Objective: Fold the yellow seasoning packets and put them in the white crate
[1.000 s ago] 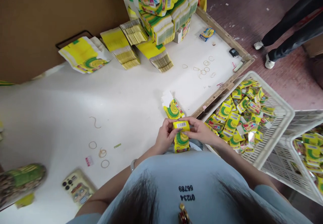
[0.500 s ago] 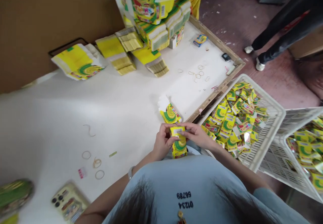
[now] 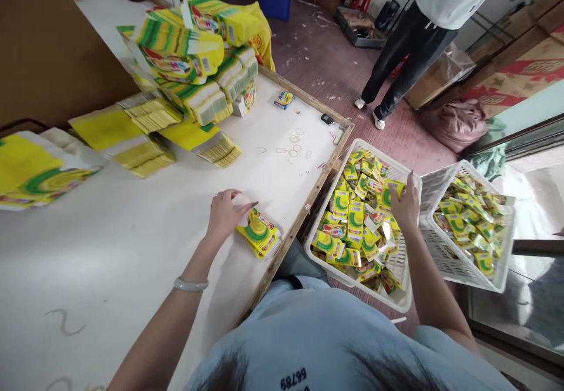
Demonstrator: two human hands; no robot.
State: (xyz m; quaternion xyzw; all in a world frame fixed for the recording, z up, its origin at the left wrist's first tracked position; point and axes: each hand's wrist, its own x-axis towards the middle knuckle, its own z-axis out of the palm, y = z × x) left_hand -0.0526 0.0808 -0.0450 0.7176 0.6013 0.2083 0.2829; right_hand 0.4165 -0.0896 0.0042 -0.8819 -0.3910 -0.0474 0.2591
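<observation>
My left hand rests on the white table with its fingers on the top of a small stack of flat yellow-green cartons near the table's wooden edge. My right hand is stretched over the near white plastic basket, which is full of yellow-green folded boxes. Its fingers curl round one small box at the far side of the basket.
Tall stacks of flat yellow cartons stand at the back of the table, with loose rubber bands nearby. A second white basket of boxes sits to the right. A person in dark trousers stands on the reddish floor.
Both hands held one yellow box in front of me. Now they are apart: the left is on the flat cartons, the right is over the basket. The camera has swung right.
</observation>
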